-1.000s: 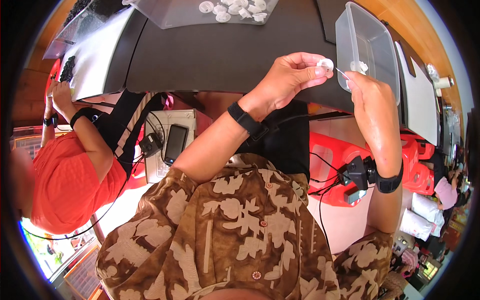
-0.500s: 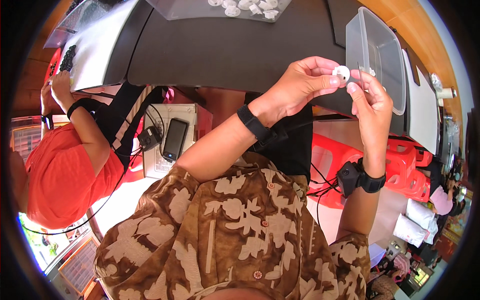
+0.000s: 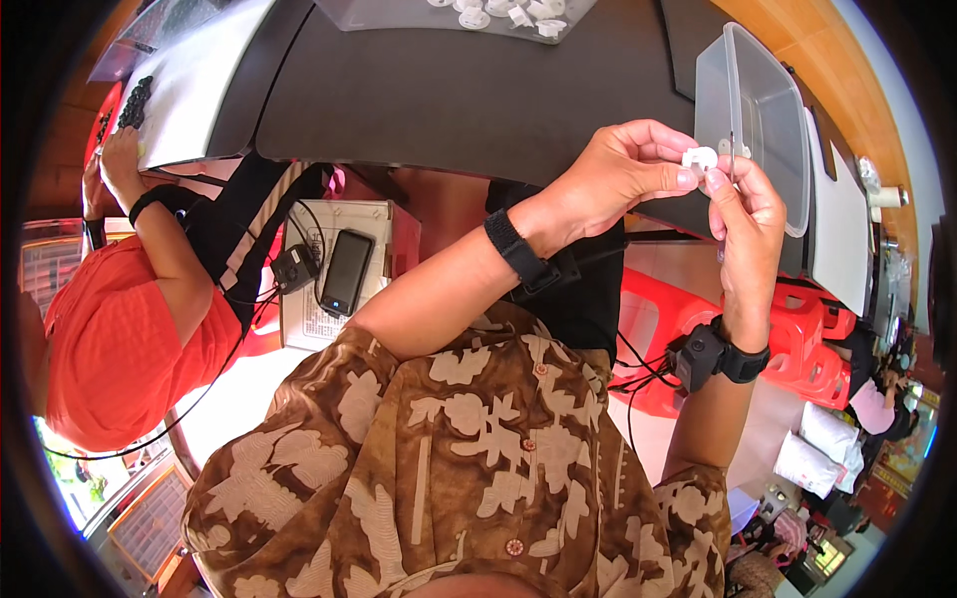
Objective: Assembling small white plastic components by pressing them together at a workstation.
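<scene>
White plastic piece (image 3: 701,157) pinched in the left hand (image 3: 636,174), just beside the near end of a clear box (image 3: 711,95).
The left thumb and fingertips press on the piece from the side away from the clear box; the right hand (image 3: 746,204), overlapping the box's near end in view, has its thumb and fingers closed around a thin tool (image 3: 732,146), though whether the tool's tip touches the piece I cannot tell; the dark table (image 3: 439,100) stretches left of the box, with a clear bin (image 3: 349,14) of white pieces (image 3: 474,18) on its far part, and a co-worker in red (image 3: 125,329) sits well left of the box.
</scene>
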A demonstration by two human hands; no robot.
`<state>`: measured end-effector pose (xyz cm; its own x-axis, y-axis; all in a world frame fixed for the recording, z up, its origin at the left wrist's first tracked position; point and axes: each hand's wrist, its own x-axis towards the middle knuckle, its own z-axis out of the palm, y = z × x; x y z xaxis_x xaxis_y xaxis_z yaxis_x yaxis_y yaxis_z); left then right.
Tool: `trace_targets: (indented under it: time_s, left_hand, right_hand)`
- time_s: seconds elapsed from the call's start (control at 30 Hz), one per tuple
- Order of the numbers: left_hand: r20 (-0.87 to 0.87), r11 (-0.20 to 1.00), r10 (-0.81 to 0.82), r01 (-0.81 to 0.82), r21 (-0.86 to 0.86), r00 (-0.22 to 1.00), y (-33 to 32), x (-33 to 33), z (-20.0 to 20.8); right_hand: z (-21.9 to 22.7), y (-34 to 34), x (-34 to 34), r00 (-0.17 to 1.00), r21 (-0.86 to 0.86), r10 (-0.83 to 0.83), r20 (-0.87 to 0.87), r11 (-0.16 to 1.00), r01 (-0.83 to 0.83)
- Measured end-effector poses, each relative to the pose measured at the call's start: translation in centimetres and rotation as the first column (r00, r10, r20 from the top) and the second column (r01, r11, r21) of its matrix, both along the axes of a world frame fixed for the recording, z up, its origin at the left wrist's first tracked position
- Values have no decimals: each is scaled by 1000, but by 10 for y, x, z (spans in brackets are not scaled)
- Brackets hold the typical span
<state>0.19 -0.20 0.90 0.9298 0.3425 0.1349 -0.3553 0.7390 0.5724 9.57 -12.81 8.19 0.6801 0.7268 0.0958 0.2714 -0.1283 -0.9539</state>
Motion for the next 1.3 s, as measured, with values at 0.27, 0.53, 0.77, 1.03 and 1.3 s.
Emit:
trace_targets:
  time_s: [0.27,0.53,0.77,1.03,1.3]
  left_hand:
    - [-28,998,-40,38,-47,999,0,2,4]
    - [36,991,-51,55,-119,998,0,3,2]
    - [35,993,-47,51,-109,998,2,2,1]
    - [31,993,-9,12,-114,999,0,1,1]
    - [-31,991,-3,-1,-132,1000,2,1,0]
  right_hand:
    - [5,4,5,1000,-40,7,7,999,-7]
    - [8,9,8,999,-55,32,-7,998,-32]
    - [11,13,12,996,-87,76,-44,993,-80]
    - [15,18,14,996,-147,85,-41,985,-90]
    - [35,17,-9,953,-272,-19,302,956,105]
